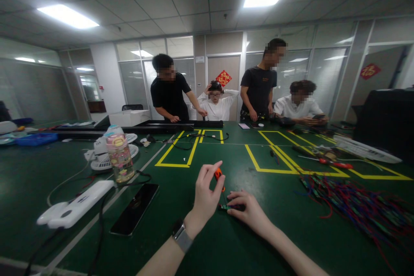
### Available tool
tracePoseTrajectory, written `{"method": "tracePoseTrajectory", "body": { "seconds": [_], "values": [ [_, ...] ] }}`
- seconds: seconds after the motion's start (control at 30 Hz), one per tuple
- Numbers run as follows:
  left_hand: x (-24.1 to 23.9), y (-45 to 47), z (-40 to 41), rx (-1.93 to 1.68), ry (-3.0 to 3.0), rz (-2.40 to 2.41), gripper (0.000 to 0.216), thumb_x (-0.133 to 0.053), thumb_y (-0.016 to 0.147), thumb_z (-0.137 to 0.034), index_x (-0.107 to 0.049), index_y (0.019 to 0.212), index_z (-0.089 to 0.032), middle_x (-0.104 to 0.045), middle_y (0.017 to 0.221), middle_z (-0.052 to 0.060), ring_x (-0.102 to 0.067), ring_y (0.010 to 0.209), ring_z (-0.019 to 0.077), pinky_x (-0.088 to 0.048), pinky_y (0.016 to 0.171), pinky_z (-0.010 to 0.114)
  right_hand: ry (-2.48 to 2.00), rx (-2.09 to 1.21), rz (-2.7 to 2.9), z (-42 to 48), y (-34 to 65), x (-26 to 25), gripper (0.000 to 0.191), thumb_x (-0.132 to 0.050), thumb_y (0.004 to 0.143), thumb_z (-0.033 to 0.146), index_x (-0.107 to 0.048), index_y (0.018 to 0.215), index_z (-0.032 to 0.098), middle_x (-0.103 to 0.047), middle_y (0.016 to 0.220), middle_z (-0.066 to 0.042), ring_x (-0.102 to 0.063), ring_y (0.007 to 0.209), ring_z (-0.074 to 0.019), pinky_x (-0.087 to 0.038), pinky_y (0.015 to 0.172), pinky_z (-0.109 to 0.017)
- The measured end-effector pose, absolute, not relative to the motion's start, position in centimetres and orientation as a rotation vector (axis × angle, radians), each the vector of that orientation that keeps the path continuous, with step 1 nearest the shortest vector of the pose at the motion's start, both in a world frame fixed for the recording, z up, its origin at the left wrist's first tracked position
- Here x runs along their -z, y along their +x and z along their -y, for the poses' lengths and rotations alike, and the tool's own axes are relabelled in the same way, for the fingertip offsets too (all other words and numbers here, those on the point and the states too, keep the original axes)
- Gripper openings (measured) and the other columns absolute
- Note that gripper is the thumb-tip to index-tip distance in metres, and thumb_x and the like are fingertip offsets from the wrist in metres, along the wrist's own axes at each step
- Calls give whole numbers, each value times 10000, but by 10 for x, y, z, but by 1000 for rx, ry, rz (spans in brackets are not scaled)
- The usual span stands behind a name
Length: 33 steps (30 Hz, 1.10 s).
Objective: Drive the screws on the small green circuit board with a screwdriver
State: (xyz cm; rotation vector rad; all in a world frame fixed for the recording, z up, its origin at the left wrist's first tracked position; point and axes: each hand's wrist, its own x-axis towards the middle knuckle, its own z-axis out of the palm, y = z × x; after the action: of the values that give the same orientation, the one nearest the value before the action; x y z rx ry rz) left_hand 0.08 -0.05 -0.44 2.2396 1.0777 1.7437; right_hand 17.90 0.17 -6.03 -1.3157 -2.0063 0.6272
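My left hand is raised a little above the green table, fingers pinched on a small orange-handled tool that points down. My right hand lies on the table just right of it, fingers pressed on a small dark part with green on it. The tool's tip comes down to that part. A watch is on my left wrist.
A black phone, a white power strip and a drink bottle lie to the left. A heap of red, blue and green wires is at the right, screwdrivers behind it. Several people stand or sit at the far edge.
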Motion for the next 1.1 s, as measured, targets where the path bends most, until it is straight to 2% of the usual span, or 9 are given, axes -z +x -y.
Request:
{"method": "tracePoseTrajectory", "body": {
  "seconds": [0.13, 0.27, 0.43, 0.6, 0.8, 0.97, 1.1],
  "values": [
    [5, 2, 0, -1669, 2232, -1067, 405, -441, 986, -217, -454, 1391, -237, -597, 1032, 58, -592, 900, 168, -507, 799, 289, -1334, -628, 2001, -1, 178, 59, 141, -748, 743, 277, -793, 869, 234, -717, 1141, -90, -609, 1162, -273, -200, 1171, -547],
    [6, 2, -1, -1695, 2261, -1076, 377, -508, 958, -216, -516, 1333, -245, -601, 1012, 46, -584, 936, 182, -496, 843, 308, -1336, -628, 2004, 0, 178, 58, 142, -754, 739, 277, -794, 867, 228, -718, 1136, -91, -612, 1155, -271, -190, 1175, -543],
    [6, 2, -1, -1696, 2253, -1032, 404, -416, 988, -186, -464, 1384, -248, -594, 1089, 63, -585, 969, 173, -496, 848, 299, -1321, -624, 2006, 0, 179, 58, 145, -747, 745, 288, -794, 873, 237, -719, 1135, -92, -609, 1159, -275, -199, 1171, -545],
    [5, 1, -2, -1769, 2255, -1074, 300, -548, 934, -221, -602, 1230, -233, -582, 937, 39, -584, 877, 176, -501, 789, 295, -1329, -625, 1998, -1, 179, 59, 148, -750, 737, 279, -795, 867, 227, -719, 1136, -95, -608, 1162, -277, -198, 1172, -543],
    [3, 1, 0, -1745, 2259, -1032, 356, -415, 991, -194, -532, 1326, -224, -609, 1058, 68, -598, 965, 176, -503, 842, 303, -1315, -620, 2001, -1, 179, 59, 144, -748, 737, 288, -794, 863, 236, -723, 1131, -96, -617, 1149, -280, -205, 1164, -559],
    [4, 1, -2, -1835, 2257, -1052, 263, -565, 930, -238, -629, 1184, -216, -583, 939, 43, -590, 879, 177, -505, 787, 296, -1316, -617, 2011, -1, 179, 57, 142, -753, 737, 284, -796, 859, 228, -725, 1128, -102, -627, 1132, -284, -222, 1151, -570],
    [3, 0, 0, -1792, 2283, -991, 347, -436, 976, -177, -557, 1299, -220, -594, 1089, 74, -585, 1001, 181, -496, 863, 308, -1308, -608, 2015, 0, 179, 56, 144, -752, 737, 282, -796, 863, 228, -727, 1127, -102, -629, 1131, -285, -222, 1152, -570]
  ]
}}
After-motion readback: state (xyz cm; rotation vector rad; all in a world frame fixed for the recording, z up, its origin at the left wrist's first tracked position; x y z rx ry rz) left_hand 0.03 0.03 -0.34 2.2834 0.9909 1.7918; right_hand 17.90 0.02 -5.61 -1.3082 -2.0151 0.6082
